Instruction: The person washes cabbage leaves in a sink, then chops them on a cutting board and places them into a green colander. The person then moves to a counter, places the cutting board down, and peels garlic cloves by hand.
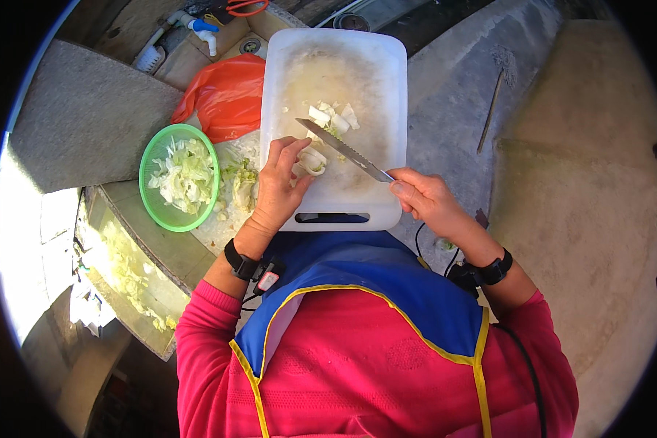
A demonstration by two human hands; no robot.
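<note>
My right hand (pixel 424 194) grips the handle of a kitchen knife (pixel 350 152), whose blade points up and left across a white plastic cutting board (pixel 383 71). Beneath and beyond the blade tip lie cut white and pale green pieces of cabbage (pixel 339 123). My left hand (pixel 282 178) curls around a thick cabbage stalk piece (pixel 313 162) on the board, thumb on the near side and fingers on the far side. Some of its fingers are hidden. To the left, a green plastic colander (pixel 144 189) holds shredded cabbage (pixel 183 175).
A leafy cabbage remnant (pixel 245 189) lies between colander and board. Behind it is a red plastic bag (pixel 232 93). A tap with a blue handle (pixel 202 26) stands over a sink drain (pixel 249 46). A mop (pixel 493 101) lies on the floor at right.
</note>
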